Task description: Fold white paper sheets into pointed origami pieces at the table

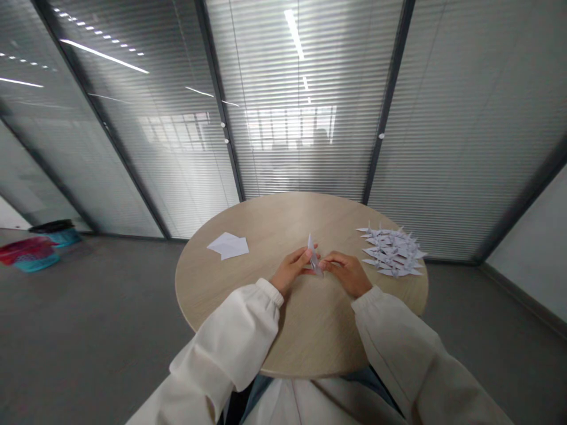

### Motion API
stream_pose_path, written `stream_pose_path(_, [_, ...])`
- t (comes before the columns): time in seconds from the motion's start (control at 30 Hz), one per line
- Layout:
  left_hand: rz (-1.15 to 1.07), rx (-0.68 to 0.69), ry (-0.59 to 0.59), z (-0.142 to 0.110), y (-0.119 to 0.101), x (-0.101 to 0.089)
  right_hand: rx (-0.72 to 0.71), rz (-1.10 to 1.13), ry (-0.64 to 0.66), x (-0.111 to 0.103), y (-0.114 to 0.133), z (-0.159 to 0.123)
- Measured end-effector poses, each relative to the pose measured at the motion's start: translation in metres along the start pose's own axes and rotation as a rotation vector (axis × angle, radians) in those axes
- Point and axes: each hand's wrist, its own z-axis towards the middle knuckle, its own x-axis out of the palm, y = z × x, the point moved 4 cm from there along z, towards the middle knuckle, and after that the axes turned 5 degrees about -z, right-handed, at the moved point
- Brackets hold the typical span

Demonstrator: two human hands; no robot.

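Wht sleeves [234,336]; folded paper [313,260] held btwn L hand [291,270] & R hand [348,273].

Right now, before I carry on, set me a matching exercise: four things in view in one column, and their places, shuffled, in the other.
Things
1. Loose white paper
2. Heap of folded papers
3. Folded paper piece
4. Red-and-blue container

Places
A. On the floor, far left
B. On the right part of the table
C. On the left part of the table
D. Between the left hand and the right hand

Pairs: 1-C, 2-B, 3-D, 4-A
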Motion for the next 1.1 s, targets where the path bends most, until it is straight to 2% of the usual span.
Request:
stream_pose_path(0.57, [0.021, -0.014, 0.0, 0.0, -0.001, 0.001, -0.064, 0.003, -0.032, 0.003, 0.012, -0.002])
stream_pose_path(0.77, [0.029, -0.028, -0.044, 0.001, 0.0, -0.001, 0.037, 0.033, -0.165, -0.005, 0.0, -0.001])
stream_pose_path(0.9, [-0.044, -0.049, -0.077, 0.004, 0.006, -0.004, 0.093, 0.048, -0.256, -0.008, -0.011, 0.0])
stream_pose_path(1.1, [-0.033, -0.03, -0.127, 0.008, 0.014, -0.012, 0.123, 0.072, -0.275, -0.008, -0.014, 0.0])
